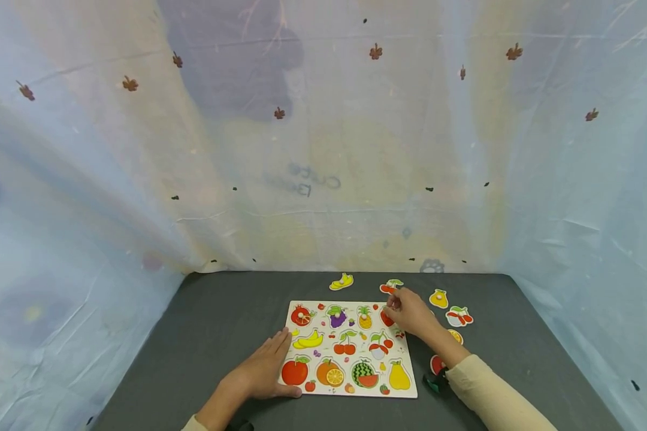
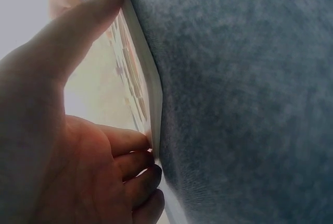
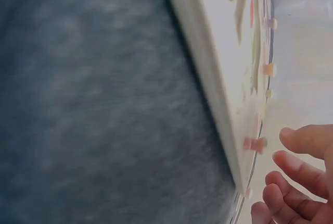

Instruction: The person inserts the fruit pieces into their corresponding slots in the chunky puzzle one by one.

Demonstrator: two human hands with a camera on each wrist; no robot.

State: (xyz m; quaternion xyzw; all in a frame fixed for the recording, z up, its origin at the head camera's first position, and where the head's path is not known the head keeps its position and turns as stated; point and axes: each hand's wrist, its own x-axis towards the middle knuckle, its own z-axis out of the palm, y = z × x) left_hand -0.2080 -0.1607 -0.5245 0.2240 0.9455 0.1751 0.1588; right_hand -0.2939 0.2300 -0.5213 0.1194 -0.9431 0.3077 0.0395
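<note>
A white fruit puzzle board lies flat on the dark table. My left hand rests along its left side, fingers fairly straight; in the left wrist view the thumb and fingertips touch the board's edge. Over the far right corner is my right hand, above the strawberry piece. The right wrist view shows that hand's loosely bent fingers a small gap away from a knob, gripping nothing. Knobbed pomegranate, grape and pineapple pieces sit in the board's far row.
Loose pieces lie around the board: a banana and a red-and-green piece behind it, a pear, cherries, an orange and a red piece to the right. A patterned curtain hangs behind the table.
</note>
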